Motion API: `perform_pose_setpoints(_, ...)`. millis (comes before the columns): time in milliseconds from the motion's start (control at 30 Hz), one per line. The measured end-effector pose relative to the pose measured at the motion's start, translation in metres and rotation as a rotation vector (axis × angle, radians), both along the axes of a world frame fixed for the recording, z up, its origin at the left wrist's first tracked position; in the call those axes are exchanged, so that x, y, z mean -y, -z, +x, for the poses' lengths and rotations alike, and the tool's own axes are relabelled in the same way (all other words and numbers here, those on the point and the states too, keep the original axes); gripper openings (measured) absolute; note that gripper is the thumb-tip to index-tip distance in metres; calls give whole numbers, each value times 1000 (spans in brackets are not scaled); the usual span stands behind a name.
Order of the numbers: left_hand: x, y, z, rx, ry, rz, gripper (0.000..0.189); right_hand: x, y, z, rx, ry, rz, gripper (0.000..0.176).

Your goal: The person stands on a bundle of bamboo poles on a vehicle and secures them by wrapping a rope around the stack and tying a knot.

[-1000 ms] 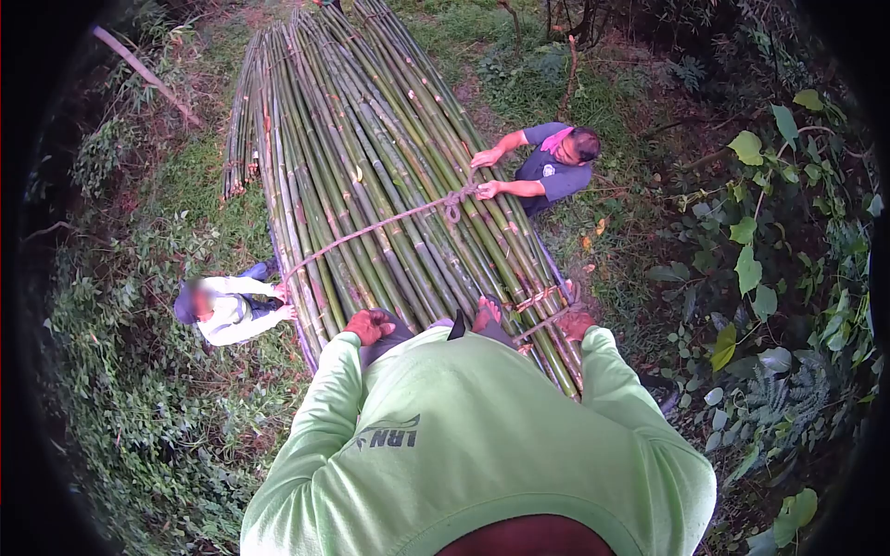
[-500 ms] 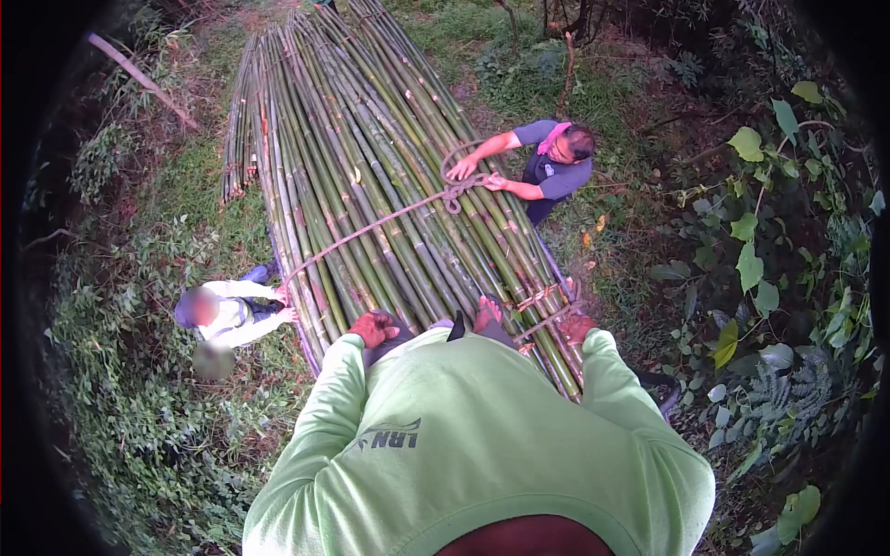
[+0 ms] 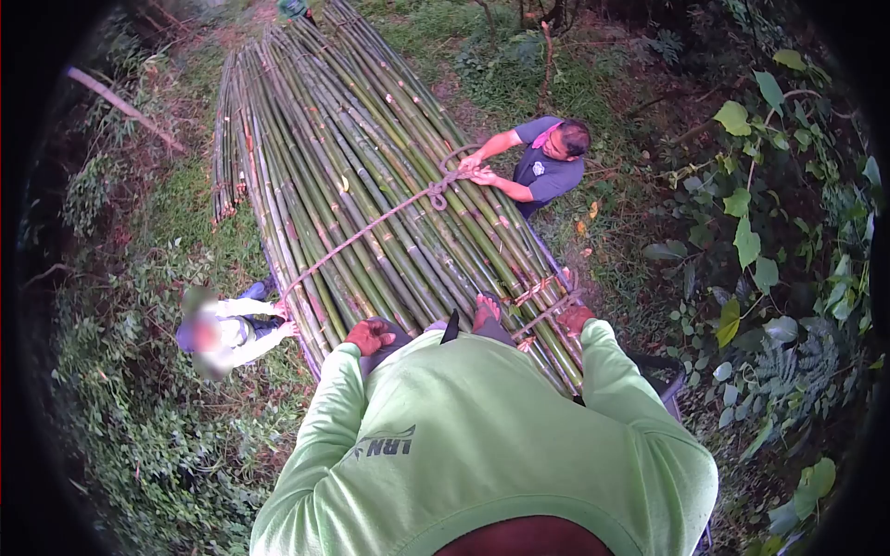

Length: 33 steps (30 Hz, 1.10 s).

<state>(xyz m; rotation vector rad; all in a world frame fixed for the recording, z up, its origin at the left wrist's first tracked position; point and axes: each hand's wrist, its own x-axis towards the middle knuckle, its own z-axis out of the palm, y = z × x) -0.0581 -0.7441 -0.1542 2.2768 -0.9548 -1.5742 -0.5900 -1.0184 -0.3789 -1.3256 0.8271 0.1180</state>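
Note:
I sit on a long stack of green bamboo poles [image 3: 371, 185]. My left hand [image 3: 370, 336] rests on my bent knee with its fingers curled in and nothing visible in them. At the right edge of the stack, my right hand [image 3: 575, 320] is closed on a brown rope [image 3: 547, 315] that crosses the near poles; its fingers are partly hidden. My bare foot [image 3: 488, 310] is on the poles between the hands. Farther up, a second rope [image 3: 371, 224] runs slantwise across the stack to a knot [image 3: 438, 195] near a co-worker's hands.
A co-worker in a dark shirt [image 3: 552, 171] stands at the right side, both hands on the rope. Another person in a light top [image 3: 241, 332] stands at the left, hands at the stack's edge. Part of a third person [image 3: 295, 9] shows at the far end. Leafy plants [image 3: 742, 222] border both sides.
The co-worker on the right has brought both hands together on the rope, and the knot looks smaller. The left person's head has shifted. My hands stay in place.

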Motion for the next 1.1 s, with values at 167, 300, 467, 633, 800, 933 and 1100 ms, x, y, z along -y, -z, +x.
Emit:
perform_pose_setpoints(167, 2, -1, 4, -11, 19, 24, 49, -18, 3, -11, 106, 168, 11, 33)
perform_pose_setpoints(300, 0, 4, 9, -86, -7, 43, 52, -21, -12, -9, 0, 121, -13, 34)
perform_pose_setpoints(467, 16, -16, 2, -151, -53, 47, 52, -23, -23, -8, -109, 36, -72, 35)
perform_pose_setpoints(633, 24, -18, 0, -220, -159, 20, 43, -22, -37, -2, -248, -191, -240, 37)
perform_pose_setpoints(800, 32, -30, -4, -189, -108, 53, 41, -21, -49, 29, -397, -595, -577, 38)
perform_pose_setpoints(933, 35, -30, -5, -155, -76, 101, 42, -24, -54, 42, -441, -730, -669, 39)
perform_pose_setpoints(1100, 47, -43, -10, -114, -25, 166, 44, -32, -60, 43, -451, -784, -693, 40)
